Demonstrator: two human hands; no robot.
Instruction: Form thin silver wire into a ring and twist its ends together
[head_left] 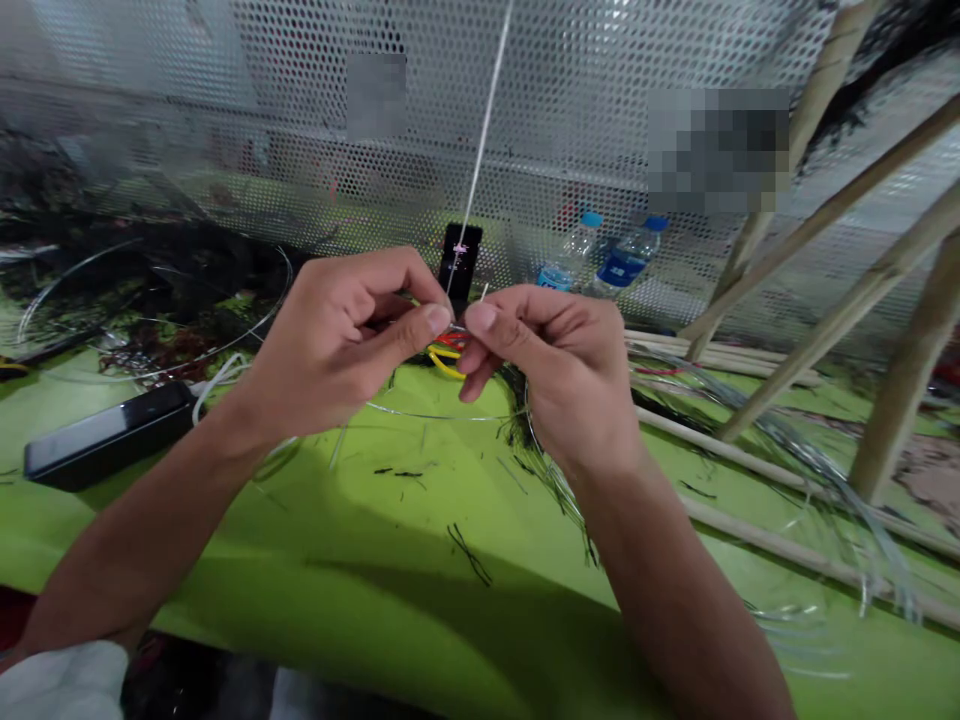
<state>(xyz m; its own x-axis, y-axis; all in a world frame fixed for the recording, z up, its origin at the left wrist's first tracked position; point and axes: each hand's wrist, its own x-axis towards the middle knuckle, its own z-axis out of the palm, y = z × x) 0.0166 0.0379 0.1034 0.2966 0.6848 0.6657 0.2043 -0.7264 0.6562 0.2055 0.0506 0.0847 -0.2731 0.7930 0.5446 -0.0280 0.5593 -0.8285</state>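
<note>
Above a green desk (375,560), the left hand (349,345) pinches a thin white line (485,140), which rises past a dark phone (460,262) and is cut off at the top edge. Just beside it, the right hand (566,375) pinches a short pale tip (484,291); fingers hide whether the two join. Yellow strands (445,365) behind are partly covered. Pixelated blocks mask parts of the perforated wall (570,90).

Thin, white, flexible strand (482,140): straight, steeply slanted, pinched in left hand (341,335); short white tip (484,291) protrudes above right hand (574,365).
</note>
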